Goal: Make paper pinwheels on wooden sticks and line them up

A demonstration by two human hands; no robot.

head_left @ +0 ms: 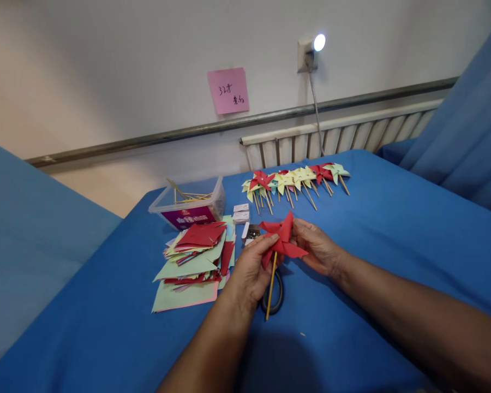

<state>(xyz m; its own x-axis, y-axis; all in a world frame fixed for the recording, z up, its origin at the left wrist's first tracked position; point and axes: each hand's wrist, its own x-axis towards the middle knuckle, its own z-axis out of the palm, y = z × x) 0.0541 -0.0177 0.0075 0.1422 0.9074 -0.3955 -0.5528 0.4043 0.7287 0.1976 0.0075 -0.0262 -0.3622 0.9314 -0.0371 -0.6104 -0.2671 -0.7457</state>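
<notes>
Blue cloth-covered counter (pixel 335 338) lies beneath a red paper pinwheel (pixel 285 234) on a thin wooden stick (pixel 270 286). The left hand (pixel 253 262), curled, pinches the pinwheel near its centre; the right hand (pixel 314 246), half closed, holds its right side. Beyond the pinwheel stretches a row of multicoloured paper pinwheels (pixel 285 180).

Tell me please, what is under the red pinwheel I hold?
Below the pinwheel, its stick slants down across a black loop, which lies on the blue cloth. The area behind the pinwheel and left hand is covered, so what the loop belongs to cannot be seen.
</notes>
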